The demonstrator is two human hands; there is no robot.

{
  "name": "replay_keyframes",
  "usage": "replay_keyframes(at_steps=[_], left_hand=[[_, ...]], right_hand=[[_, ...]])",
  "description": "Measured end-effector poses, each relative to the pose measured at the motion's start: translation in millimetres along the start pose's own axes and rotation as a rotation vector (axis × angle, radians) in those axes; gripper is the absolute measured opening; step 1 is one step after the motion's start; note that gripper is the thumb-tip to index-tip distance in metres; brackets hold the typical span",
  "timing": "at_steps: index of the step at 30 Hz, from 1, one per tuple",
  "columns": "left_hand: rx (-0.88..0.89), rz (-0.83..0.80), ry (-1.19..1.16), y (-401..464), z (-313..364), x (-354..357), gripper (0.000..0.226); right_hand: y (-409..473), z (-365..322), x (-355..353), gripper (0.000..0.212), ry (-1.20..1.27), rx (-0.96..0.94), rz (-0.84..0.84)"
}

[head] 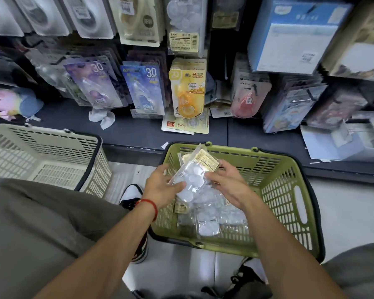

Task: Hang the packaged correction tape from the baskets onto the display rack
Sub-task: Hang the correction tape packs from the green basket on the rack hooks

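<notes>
Over the green basket [289, 188] both my hands hold one clear packet of correction tape [193, 175] with a yellow label at its top. My left hand [162, 186] grips its lower left edge. My right hand [225, 182] grips its right side. Several more clear packets [209, 221] lie in the bottom of the green basket. The display rack [138, 61] ahead carries hanging packets, among them one of the same kind [184, 24] high in the middle and a yellow one [187, 89] below it.
A beige basket [43, 156] stands on the floor to the left, and I see nothing in it. A dark shelf ledge [138, 130] below the rack holds loose packets and a crumpled tissue [102, 117]. Blue boxes [289, 35] sit at upper right. My knees and shoes frame the floor.
</notes>
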State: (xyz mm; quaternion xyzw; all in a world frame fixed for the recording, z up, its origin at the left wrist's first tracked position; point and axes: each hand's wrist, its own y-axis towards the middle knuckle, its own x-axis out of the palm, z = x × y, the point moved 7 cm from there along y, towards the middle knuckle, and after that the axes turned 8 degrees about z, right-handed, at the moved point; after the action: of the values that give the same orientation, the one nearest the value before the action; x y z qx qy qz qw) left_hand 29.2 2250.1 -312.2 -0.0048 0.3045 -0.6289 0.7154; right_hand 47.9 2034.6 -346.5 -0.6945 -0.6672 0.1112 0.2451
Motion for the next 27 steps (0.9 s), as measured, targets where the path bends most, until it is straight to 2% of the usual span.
replay_keyframes(at_steps=[3, 5, 8, 10, 12, 14, 16, 18, 20, 22, 25, 27], left_hand=[[-0.008, -0.101, 0.041, -7, -3, 11, 0.07], [-0.056, -0.19, -0.014, -12, -10, 21, 0.067], [-0.063, -0.257, -0.163, -14, -6, 20, 0.056], [-0.04, -0.237, -0.213, -13, 4, 10, 0.051], [0.054, -0.207, -0.088, -11, 15, -2, 0.046], [0.219, -0.168, 0.246, -8, 28, -15, 0.043], [0.316, -0.13, 0.475, -5, 39, -24, 0.045], [0.345, -0.054, 0.486, -4, 48, -33, 0.044], [0.302, 0.066, 0.252, -2, 50, -44, 0.051], [0.207, 0.149, -0.108, 0, 43, -50, 0.059], [0.045, 0.18, -0.435, 3, 25, -43, 0.058], [-0.028, 0.165, -0.428, 6, 14, -34, 0.056]], right_hand=[[-6, -4, 6, 0.054, 0.121, 0.003, 0.012], [-8, -8, 14, 0.051, 0.144, -0.002, -0.019], [-12, -19, 29, 0.047, 0.042, -0.038, -0.113], [-13, -29, 32, 0.061, -0.062, -0.071, -0.102], [-15, -51, 22, 0.091, -0.237, -0.211, 0.03], [-20, -80, 19, 0.103, -0.572, -0.456, 0.074], [-24, -87, 37, 0.097, -0.977, -0.621, -0.072], [-21, -74, 52, 0.081, -1.135, -0.626, -0.184], [-15, -58, 58, 0.053, -0.961, -0.526, -0.176], [-10, -40, 56, 0.036, -0.681, -0.374, -0.16], [-2, -9, 60, 0.033, -0.38, -0.169, -0.163], [3, 3, 70, 0.043, -0.279, -0.1, -0.119]])
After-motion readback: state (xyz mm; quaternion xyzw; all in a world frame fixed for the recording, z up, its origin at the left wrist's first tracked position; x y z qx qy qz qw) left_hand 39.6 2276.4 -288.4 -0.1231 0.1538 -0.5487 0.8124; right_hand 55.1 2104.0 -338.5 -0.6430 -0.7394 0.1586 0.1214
